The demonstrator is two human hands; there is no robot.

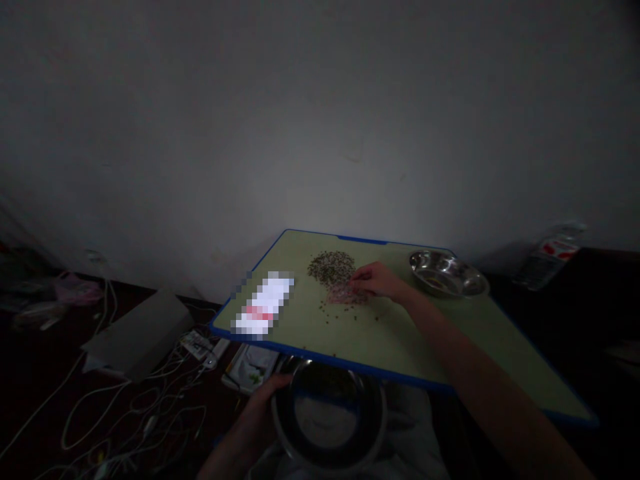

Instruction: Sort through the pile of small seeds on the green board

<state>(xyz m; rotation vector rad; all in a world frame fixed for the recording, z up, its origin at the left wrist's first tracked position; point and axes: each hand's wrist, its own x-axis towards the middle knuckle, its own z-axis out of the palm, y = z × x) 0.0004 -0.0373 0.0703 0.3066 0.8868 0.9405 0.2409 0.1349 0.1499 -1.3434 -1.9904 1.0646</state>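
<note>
A heap of small dark seeds (331, 267) lies on the pale green tabletop with its blue rim (320, 360). Against its near side is a flat pinkish patch (345, 293), too dim to identify, with loose seeds scattered in front. My right hand (375, 280) is over this patch, fingers pinched together and pointing left; whatever is between them is too small to see. Below the table's front edge, my left hand (267, 400) grips the left rim of a round metal bowl (327, 423), which rests above my lap, its mouth tilted towards me.
A second metal bowl (447, 273) stands at the table's back right. On the left, a bright pixelated screen (265, 303) lies flat. A grey box (143, 333) and tangled white cables (150, 400) cover the floor; a plastic package (550, 257) sits far right. Behind rises a wall (320, 133).
</note>
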